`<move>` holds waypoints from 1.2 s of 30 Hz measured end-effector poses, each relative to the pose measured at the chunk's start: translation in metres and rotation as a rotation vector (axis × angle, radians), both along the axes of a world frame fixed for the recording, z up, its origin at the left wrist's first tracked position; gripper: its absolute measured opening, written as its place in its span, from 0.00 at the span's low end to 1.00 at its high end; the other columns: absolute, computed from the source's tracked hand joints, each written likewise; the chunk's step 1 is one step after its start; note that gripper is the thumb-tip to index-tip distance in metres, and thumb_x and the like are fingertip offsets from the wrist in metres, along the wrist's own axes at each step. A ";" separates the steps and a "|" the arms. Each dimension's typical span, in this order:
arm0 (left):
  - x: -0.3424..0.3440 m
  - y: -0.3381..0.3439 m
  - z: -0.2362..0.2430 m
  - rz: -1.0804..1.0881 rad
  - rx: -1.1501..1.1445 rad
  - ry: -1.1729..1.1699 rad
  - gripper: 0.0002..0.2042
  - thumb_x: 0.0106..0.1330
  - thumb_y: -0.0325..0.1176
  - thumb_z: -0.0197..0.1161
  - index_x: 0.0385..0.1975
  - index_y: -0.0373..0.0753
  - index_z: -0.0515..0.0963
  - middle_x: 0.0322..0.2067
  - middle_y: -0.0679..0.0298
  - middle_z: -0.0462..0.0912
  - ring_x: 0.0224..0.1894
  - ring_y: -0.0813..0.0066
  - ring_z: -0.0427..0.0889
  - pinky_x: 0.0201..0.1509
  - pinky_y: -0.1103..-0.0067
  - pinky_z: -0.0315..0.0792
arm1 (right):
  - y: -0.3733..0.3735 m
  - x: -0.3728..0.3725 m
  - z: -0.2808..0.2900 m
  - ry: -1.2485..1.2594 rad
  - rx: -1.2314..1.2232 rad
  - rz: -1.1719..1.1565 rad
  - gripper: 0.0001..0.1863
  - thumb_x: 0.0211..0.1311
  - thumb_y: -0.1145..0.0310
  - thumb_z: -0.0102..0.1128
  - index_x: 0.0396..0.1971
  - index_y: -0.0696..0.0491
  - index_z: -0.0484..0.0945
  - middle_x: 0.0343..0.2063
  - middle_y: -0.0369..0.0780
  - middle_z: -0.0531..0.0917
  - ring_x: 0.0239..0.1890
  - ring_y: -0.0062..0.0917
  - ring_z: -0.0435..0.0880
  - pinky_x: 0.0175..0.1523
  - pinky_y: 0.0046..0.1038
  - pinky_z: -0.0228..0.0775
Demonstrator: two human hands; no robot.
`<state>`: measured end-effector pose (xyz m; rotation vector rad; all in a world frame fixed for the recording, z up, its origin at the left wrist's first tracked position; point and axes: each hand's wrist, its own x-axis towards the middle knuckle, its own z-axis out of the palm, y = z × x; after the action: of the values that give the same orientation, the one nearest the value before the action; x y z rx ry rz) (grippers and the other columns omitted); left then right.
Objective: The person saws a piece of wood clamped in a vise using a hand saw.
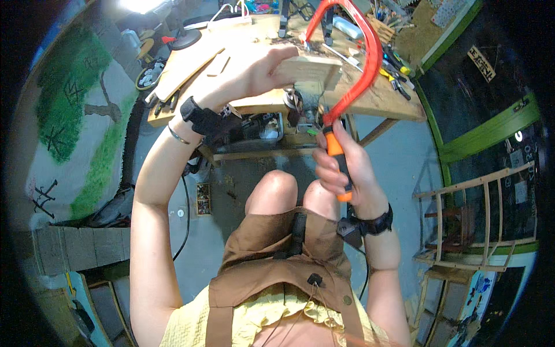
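In my right hand (341, 162) is a fret saw (373, 55) with a deep red curved frame and an orange and black handle, held upright in wrapped fingers. The frame arches over the front edge of the workbench; its thin blade is hard to make out. My left hand (269, 66) rests at the bench edge and grips the left side of a thin, pale wooden board (318, 68), thumb and fingers apart around it. The board lies at the bench's front, beside the saw. Glare washes out part of the left hand.
The wooden workbench (370, 104) carries wood strips (193, 72) on the left and pliers and other tools (396, 69) on the right. Under the top sits a bin (260, 130). A wooden rack (480, 217) stands at right by a green-framed door; a black cable (186, 220) hangs at left.
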<state>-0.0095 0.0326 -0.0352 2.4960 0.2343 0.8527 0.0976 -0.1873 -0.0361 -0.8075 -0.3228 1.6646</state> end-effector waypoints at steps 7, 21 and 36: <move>-0.004 -0.008 0.011 0.035 0.100 0.089 0.27 0.54 0.40 0.64 0.52 0.34 0.66 0.15 0.70 0.62 0.19 0.84 0.62 0.21 0.84 0.59 | 0.003 0.005 -0.004 0.099 -0.024 0.008 0.20 0.63 0.48 0.37 0.30 0.51 0.63 0.11 0.30 0.60 0.05 0.11 0.56 0.06 0.14 0.47; -0.005 -0.004 0.017 0.105 0.075 0.196 0.28 0.52 0.41 0.65 0.51 0.35 0.67 0.15 0.67 0.64 0.20 0.80 0.63 0.21 0.82 0.58 | 0.000 -0.002 -0.004 0.005 -0.029 -0.042 0.21 0.62 0.46 0.38 0.30 0.51 0.64 0.11 0.30 0.61 0.05 0.11 0.56 0.08 0.15 0.48; -0.006 -0.019 0.031 0.137 0.150 0.197 0.24 0.51 0.36 0.65 0.47 0.34 0.69 0.29 0.55 0.78 0.31 0.74 0.76 0.35 0.80 0.70 | -0.010 -0.006 -0.005 -0.140 -0.077 -0.045 0.20 0.62 0.46 0.38 0.29 0.49 0.65 0.10 0.30 0.61 0.05 0.11 0.56 0.07 0.15 0.46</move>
<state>-0.0154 0.0141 -0.0045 2.7328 0.4263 0.6996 0.0912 -0.1971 -0.0411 -0.9847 -0.3376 1.5901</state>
